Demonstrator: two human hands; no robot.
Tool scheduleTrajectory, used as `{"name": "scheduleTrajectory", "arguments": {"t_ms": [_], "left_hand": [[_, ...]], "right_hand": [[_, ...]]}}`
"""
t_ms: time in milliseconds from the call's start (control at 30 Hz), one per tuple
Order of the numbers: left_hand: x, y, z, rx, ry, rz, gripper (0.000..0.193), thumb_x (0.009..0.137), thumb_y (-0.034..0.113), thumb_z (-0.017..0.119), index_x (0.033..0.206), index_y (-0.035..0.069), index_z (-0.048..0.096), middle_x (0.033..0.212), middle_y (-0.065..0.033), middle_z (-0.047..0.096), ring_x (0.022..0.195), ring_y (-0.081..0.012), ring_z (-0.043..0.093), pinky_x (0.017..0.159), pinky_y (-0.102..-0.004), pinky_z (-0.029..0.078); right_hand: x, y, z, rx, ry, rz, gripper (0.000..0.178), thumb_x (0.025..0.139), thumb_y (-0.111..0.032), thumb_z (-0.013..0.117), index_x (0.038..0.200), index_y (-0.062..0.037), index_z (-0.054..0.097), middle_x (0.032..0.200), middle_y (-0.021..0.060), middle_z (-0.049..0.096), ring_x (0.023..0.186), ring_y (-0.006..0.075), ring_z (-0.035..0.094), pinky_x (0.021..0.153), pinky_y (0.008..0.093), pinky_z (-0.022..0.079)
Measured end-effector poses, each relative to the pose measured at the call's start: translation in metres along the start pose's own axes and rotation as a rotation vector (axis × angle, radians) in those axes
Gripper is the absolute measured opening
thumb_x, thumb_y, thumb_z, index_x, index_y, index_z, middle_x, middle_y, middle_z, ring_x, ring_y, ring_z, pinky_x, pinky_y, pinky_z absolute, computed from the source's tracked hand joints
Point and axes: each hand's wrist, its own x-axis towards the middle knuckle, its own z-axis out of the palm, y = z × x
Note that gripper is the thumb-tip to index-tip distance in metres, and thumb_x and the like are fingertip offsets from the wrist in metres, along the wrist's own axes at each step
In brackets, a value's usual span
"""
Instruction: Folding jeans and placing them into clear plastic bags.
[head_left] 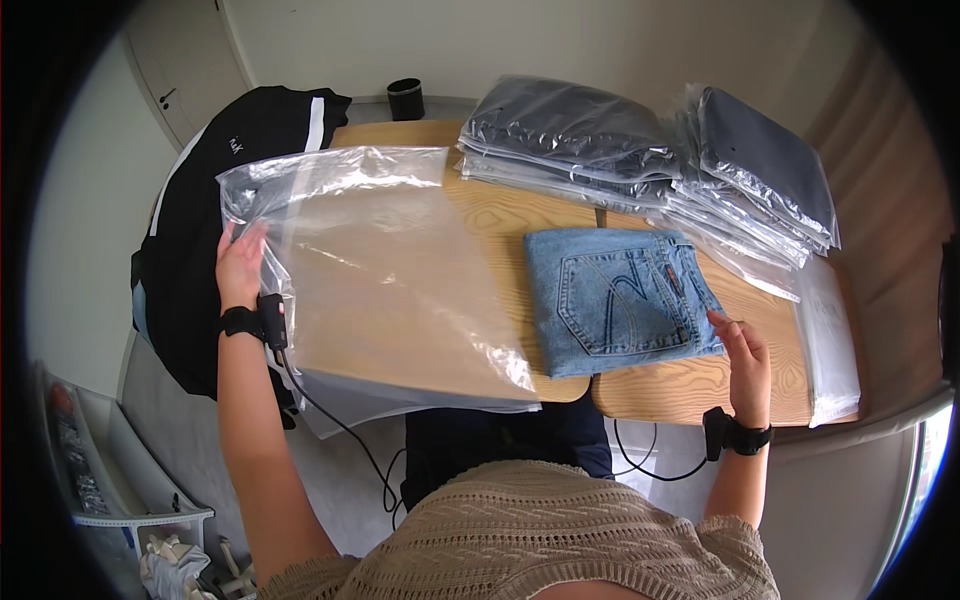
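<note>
A large clear plastic bag (390,260) is spread flat over the left part of the wooden table, its lower edge hanging past the front. My left hand (241,268) lies on the bag's left edge with fingers stretched out. To the right of the bag sits a folded pair of blue jeans (615,300), with a stitched back pocket facing up. At the right edge of the jeans is my right hand (742,352), its fingers curled and closed on that edge. Each wrist wears a black strap with a small device and a cable.
Dark folded garments in clear bags form two stacks, one (570,125) at the back middle and another (765,165) at the back right. Flat clear bags (832,345) lie along the table's right edge. Black clothing (200,250) is heaped at the left; a black bin (405,98) stands behind.
</note>
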Motion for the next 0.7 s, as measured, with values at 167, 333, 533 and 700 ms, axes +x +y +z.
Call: {"name": "scheduleTrajectory", "arguments": {"t_ms": [167,333,533,700], "left_hand": [[0.034,-0.023,-0.035,-0.144,0.347,0.102,0.040,0.097,0.009,0.035,0.136,0.004,0.028,0.130,-0.0309,0.045,0.118,-0.0393,0.051,0.104,-0.0418,0.038],[0.053,-0.048,-0.052,-0.072,0.391,0.014,0.046,0.098,0.035,0.029,0.123,-0.003,0.034,0.130,-0.0289,0.046,0.122,-0.0379,0.047,0.109,-0.0369,0.031],[0.057,-0.056,-0.045,-0.029,0.490,0.080,0.039,0.098,0.027,0.034,0.126,0.001,0.028,0.125,-0.0308,0.047,0.113,-0.0414,0.053,0.101,-0.0399,0.043],[0.067,-0.054,-0.046,-0.170,0.415,-0.048,0.052,0.096,0.035,0.035,0.123,-0.010,0.038,0.127,-0.0292,0.047,0.117,-0.0385,0.051,0.105,-0.0377,0.038]], "right_hand": [[-0.010,0.002,0.004,0.006,0.092,0.042,0.029,0.097,-0.021,0.050,0.102,0.0035,0.065,0.105,0.0078,0.066,0.099,0.0143,0.056,0.092,0.0306,0.041],[-0.032,-0.026,0.085,-0.424,-0.249,-0.311,0.020,0.078,0.001,0.064,0.098,-0.0018,0.064,0.116,0.0140,0.062,0.108,0.0297,0.057,0.092,0.0370,0.044],[-0.043,-0.012,0.210,-0.515,-0.678,-0.574,0.039,0.077,-0.008,0.067,0.115,-0.0086,0.058,0.132,0.0173,0.048,0.117,0.0343,0.051,0.096,0.0405,0.045],[-0.044,0.009,0.249,-0.817,-0.637,-0.680,0.037,0.079,-0.003,0.058,0.115,-0.0115,0.060,0.133,0.0178,0.047,0.119,0.0336,0.050,0.090,0.0365,0.051]]}}
